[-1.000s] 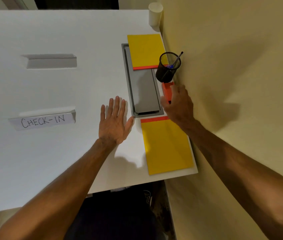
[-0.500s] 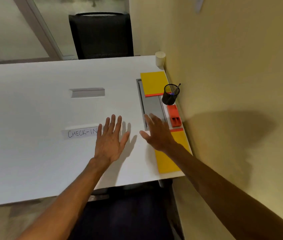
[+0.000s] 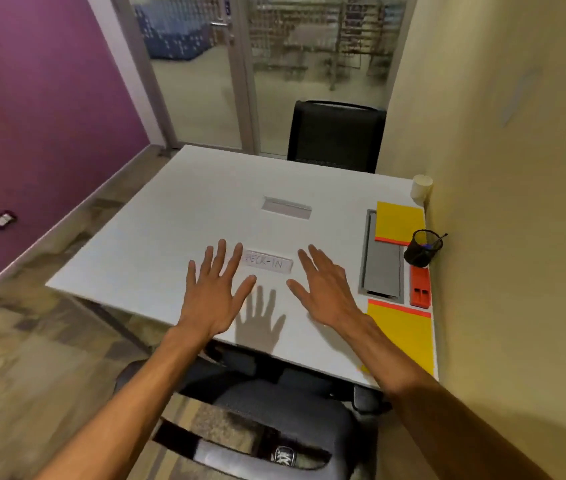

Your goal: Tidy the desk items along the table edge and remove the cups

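Note:
Along the right edge of the white table [image 3: 157, 251], by the wall, lie a yellow pad [image 3: 407, 336], an orange stapler [image 3: 420, 286], a black mesh pen holder [image 3: 421, 248] and a second yellow pad [image 3: 398, 222]. A white cup [image 3: 421, 188] stands at the far right corner. My left hand [image 3: 217, 292] and my right hand [image 3: 326, 289] hover with spread fingers over the table's front, holding nothing. A CHECK-IN sign [image 3: 269, 263] lies between them.
A grey cable hatch [image 3: 381, 263] is set into the table next to the stapler. A blank tent sign [image 3: 286, 207] stands mid-table. A black chair [image 3: 337, 136] is at the far side, a seat [image 3: 274, 407] below me, a yellow wall on the right.
My right hand let go of the orange stapler and drew back left to the table's front. The view lifted and pulled back, showing the whole table and room.

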Demonstrator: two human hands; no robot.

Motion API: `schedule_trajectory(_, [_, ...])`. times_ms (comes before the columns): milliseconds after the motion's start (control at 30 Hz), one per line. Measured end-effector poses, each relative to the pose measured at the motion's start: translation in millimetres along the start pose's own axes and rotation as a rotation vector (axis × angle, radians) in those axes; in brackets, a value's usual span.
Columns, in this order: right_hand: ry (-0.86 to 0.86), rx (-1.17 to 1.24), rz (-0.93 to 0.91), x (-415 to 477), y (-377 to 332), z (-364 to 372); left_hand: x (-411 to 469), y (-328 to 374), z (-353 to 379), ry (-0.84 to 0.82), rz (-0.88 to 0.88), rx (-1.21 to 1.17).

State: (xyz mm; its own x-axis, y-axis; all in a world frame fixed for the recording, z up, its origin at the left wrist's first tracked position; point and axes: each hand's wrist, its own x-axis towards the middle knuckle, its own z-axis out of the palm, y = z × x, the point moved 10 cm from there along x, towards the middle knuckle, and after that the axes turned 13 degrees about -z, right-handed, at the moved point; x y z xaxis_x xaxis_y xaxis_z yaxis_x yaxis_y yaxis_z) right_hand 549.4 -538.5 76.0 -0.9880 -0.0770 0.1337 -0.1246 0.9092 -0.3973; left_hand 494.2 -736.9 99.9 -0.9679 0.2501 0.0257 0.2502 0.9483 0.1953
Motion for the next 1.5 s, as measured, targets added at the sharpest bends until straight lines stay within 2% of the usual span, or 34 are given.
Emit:
schedule_trajectory(333, [-0.109, 0.048, -0.323, 42.3, -162.7, 34.4, -93.0, -157.7, -83.9, 0.161, -0.355, -0.023])
schedule_trajectory(667, [-0.224, 0.025, -0.600, 117.1, -342.3, 133.8, -135.7, -342.4, -113.9, 0.240, -0.573, -0.069])
schedule_trajectory(867, [-0.268, 0.013, -0.654, 180.5, -453.5, 200.8, -130.7, -461.1, -118.4, 0.241, -0.652, -0.080])
schedule_trajectory(1067, [-0.271, 0.016, -0.716, 228.8, -544.0, 240.1, -115.5, -551.1, -129.0, 0.226, -0.692, -0.084])
schedule_trajectory(1300, [-0.318, 0.004, -0.769, 291.0, -613.0, 287.2, -83.0, -631.7, -135.4, 0.221, -0.738, -0.066])
schedule_trajectory(1500, [-0.340, 0.020, -0.793, 374.6, -652.9, 336.9, -16.5, -706.7, -128.2, 0.197, -0.737, -0.024])
